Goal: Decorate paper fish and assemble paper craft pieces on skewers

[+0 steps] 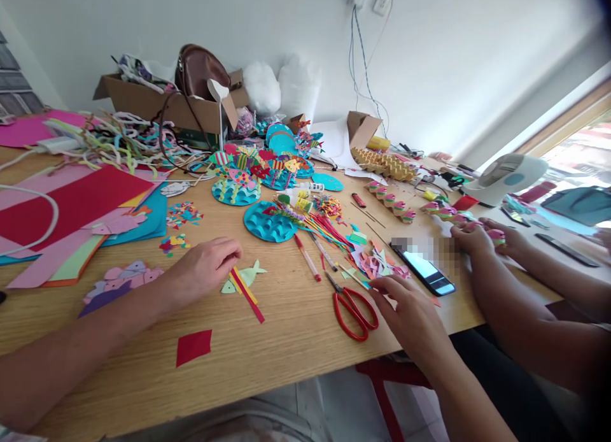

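My left hand (212, 260) pinches red and yellow paper strips (247, 292), which hang over a pale green paper fish (244, 278) lying on the table. Nearer the front edge lies a red paper piece (193, 348). My right hand (408, 308) is closed on a thin pale stick (354, 277), its far end pointing left above the table. Just beside that hand rest red-handled scissors (354, 311) with their blades toward the back. Paper scraps (379, 260) lie beyond my right fingers.
At right, another person's hands (477, 235) hold a pink-and-green craft piece. A phone (424, 269) lies between us. Pens (308, 257), blue round bases (270, 222) and glue bottles (300, 200) sit mid-table. Coloured sheets (86, 206) cover the left; a cardboard box (143, 104) stands behind.
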A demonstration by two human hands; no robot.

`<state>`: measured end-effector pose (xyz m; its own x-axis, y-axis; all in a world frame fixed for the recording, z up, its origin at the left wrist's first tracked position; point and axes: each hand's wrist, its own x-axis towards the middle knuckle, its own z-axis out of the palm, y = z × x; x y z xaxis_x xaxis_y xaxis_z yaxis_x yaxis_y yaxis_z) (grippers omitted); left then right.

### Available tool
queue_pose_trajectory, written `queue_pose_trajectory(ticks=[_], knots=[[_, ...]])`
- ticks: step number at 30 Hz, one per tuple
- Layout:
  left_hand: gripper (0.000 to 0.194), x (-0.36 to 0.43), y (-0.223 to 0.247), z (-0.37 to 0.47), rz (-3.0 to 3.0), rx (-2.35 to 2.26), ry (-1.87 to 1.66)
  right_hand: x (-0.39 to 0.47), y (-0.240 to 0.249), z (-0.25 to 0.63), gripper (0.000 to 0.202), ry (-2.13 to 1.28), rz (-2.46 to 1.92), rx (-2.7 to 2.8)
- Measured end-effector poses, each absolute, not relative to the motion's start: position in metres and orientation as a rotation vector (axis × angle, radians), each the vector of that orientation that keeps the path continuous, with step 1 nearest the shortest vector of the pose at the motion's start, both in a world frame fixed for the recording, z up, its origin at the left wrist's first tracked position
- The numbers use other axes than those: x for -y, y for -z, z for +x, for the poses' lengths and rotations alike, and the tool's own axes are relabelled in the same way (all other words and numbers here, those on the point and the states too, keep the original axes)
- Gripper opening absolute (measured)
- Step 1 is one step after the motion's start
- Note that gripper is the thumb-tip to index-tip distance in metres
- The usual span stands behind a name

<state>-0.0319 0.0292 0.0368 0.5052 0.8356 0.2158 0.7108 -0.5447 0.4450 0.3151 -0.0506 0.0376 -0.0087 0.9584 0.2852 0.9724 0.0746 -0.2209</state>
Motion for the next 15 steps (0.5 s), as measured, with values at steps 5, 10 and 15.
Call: queue_pose_trajectory(ticks=[5,10,15], knots=[[0.023,-0.025,-0.022,-0.029,2.525,-1.167,-0.782,0.026,-0.061,0.287,0.019,0.026,-1.927,2.162],[0.023,-0.023,-0.011,-0.03,2.605,-1.082,-0.957,-0.017,-0.076,0.283,0.02,-0.007,-2.076,2.293],[0.02,-0.022,-0.006,-0.031,2.663,-1.004,-1.077,-0.057,-0.079,0.296,0.022,-0.006,-2.271,2.238]])
